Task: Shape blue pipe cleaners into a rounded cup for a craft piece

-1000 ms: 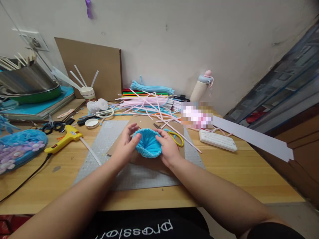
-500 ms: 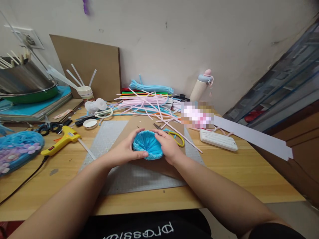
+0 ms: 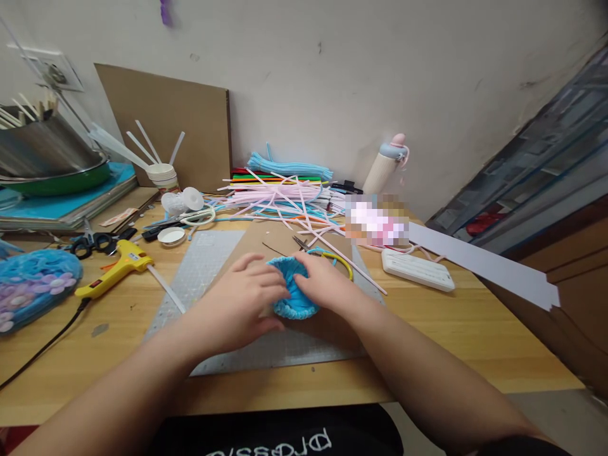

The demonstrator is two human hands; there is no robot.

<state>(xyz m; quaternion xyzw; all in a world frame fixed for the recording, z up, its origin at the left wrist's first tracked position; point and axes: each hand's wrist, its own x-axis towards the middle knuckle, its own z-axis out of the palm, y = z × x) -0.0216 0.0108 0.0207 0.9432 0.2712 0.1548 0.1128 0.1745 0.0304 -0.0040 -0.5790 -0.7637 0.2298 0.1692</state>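
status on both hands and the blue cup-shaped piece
Right grip holding fuzzy blue cup-shaped piece, thumb inside. Left grip at its left rim, contact unclear. Yellow-handled metal tool close beyond.

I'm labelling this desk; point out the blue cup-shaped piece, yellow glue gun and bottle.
Blue cup-shaped piece [image 3: 295, 303], head view: inner wall.
Yellow glue gun [image 3: 115, 272], head view: handle.
Bottle [image 3: 380, 171], head view: pale body.

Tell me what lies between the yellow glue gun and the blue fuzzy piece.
In the head view, between the glue gun and the blue piece: a white strip, grey mat, brown cardboard and the left hand.
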